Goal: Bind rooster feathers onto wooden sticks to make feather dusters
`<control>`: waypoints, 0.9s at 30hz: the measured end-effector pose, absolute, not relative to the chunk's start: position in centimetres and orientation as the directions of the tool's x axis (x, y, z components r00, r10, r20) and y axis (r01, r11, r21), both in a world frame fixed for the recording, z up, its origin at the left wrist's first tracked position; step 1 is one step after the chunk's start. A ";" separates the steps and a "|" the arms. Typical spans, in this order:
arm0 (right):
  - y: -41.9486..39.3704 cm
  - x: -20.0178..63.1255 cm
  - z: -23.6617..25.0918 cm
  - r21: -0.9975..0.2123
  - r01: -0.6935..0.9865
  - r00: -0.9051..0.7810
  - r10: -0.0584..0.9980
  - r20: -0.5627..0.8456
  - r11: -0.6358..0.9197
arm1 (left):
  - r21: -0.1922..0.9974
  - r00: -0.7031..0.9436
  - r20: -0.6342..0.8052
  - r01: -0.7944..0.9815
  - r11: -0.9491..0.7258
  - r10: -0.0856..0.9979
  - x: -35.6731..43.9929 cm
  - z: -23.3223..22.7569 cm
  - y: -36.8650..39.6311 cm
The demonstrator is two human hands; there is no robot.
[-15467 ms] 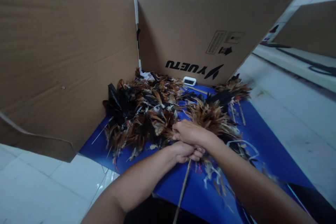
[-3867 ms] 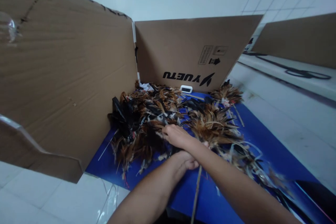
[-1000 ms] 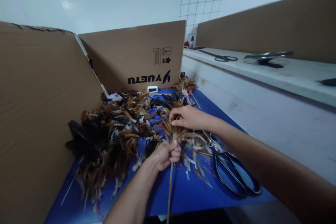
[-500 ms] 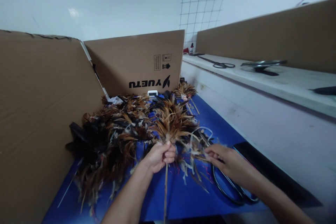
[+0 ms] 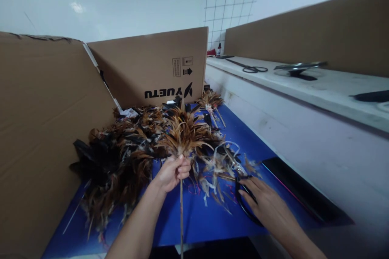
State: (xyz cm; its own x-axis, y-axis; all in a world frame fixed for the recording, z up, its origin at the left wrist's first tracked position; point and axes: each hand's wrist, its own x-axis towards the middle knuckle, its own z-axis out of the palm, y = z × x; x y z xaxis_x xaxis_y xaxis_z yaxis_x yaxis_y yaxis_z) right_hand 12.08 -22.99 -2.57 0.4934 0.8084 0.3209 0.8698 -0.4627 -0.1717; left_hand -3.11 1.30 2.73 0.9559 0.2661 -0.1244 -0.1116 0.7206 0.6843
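My left hand [image 5: 172, 172] grips a thin stick [image 5: 181, 214] just below a tuft of brown feathers [image 5: 182, 135] bound to its top, holding it upright over the blue mat [image 5: 209, 218]. My right hand [image 5: 267, 206] rests flat on the mat over black scissors [image 5: 241, 194], its fingers on the handle loops; I cannot tell whether it grips them. A big heap of brown and black feathers [image 5: 127, 145] lies behind and to the left of my left hand.
Cardboard walls stand at the left [image 5: 45, 129] and at the back [image 5: 152, 68]. A white ledge [image 5: 304, 85] on the right carries another pair of scissors [image 5: 252, 68] and tools. A dark flat slab [image 5: 300, 194] lies at the mat's right edge. Loose white strings [image 5: 226, 151] lie among the feathers.
My right hand left the feather tuft and dropped down to the scissors on the mat. My left hand keeps the stick upright and has shifted slightly left.
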 end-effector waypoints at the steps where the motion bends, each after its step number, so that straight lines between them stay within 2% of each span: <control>1: -22.9 12.1 -2.4 -0.173 0.874 0.486 0.807 0.337 -0.454 | 0.683 0.954 -0.128 -0.113 0.721 0.271 -3.1 2.8 1.3; 9: -17.3 15.7 0.3 -0.141 0.967 0.254 0.863 0.436 -0.213 | 0.681 0.953 -0.137 -0.107 0.724 0.270 -3.0 2.4 1.5; 13: -13.6 18.1 0.4 -0.066 0.988 0.157 0.926 0.345 -0.143 | 0.673 0.957 -0.134 -0.103 0.732 0.258 -3.0 2.2 1.6; 18: -11.5 19.4 -0.4 0.018 0.988 0.147 0.964 0.224 -0.155 | 0.661 0.961 -0.127 -0.103 0.743 0.246 -2.9 1.8 1.7; 21: -11.6 20.3 -1.0 -0.067 0.987 0.155 0.953 0.259 -0.143 | 0.657 0.967 -0.120 -0.092 0.748 0.225 -2.9 1.4 1.7; 24: -12.1 21.3 -1.0 -0.238 0.965 0.196 0.913 0.358 -0.113 | 0.654 0.969 -0.107 -0.100 0.749 0.222 -2.8 1.0 1.9; 27: -12.9 21.7 0.3 -0.397 0.905 0.310 0.872 0.378 -0.149 | 0.646 0.972 -0.100 -0.098 0.757 0.211 -2.8 0.9 2.0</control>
State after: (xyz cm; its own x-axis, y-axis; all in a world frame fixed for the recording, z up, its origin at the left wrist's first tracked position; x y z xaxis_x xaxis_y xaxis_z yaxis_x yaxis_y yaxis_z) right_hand 21.70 -12.89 0.26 0.3099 0.8723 0.3782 0.9054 -0.1493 -0.3975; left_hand -2.82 2.01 0.90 0.9723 0.2112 -0.1002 -0.0978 0.7569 0.6462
